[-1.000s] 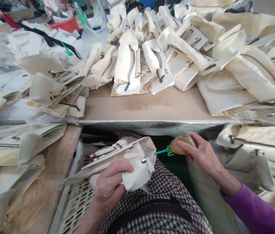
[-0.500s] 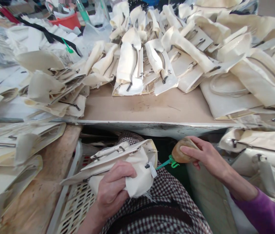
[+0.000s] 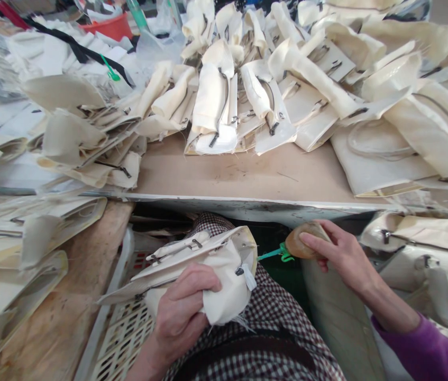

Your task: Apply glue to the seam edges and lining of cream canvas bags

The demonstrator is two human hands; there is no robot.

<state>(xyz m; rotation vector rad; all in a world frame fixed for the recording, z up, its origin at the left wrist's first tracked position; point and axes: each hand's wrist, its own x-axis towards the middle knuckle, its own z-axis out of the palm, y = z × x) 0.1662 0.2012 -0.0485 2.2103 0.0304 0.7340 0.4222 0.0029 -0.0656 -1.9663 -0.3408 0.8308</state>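
My left hand [image 3: 186, 304] is closed on a cream fabric bag piece [image 3: 227, 286] with dark zips, held over my lap. A small whitish tab hangs near a zip pull at its right end. My right hand [image 3: 337, 251] grips a squeeze glue bottle [image 3: 305, 244], rounded and amber-brown. Its thin green nozzle [image 3: 271, 254] points left, and the tip is close to the upper right edge of the bag piece; whether they touch I cannot tell. The far fingers of my right hand are hidden behind the bottle.
Many similar cream bag pieces [image 3: 216, 100] lie along the back of the table [image 3: 224, 172]. More are stacked on a wooden board [image 3: 61, 275] at left and at lower right. A white plastic basket [image 3: 118, 338] stands beside my lap. A red tub [image 3: 108, 27] is far back.
My right hand has drawn the glue bottle slightly right, and its nozzle has gone from beside the whitish tab up to the piece's edge. My left hand keeps its hold.
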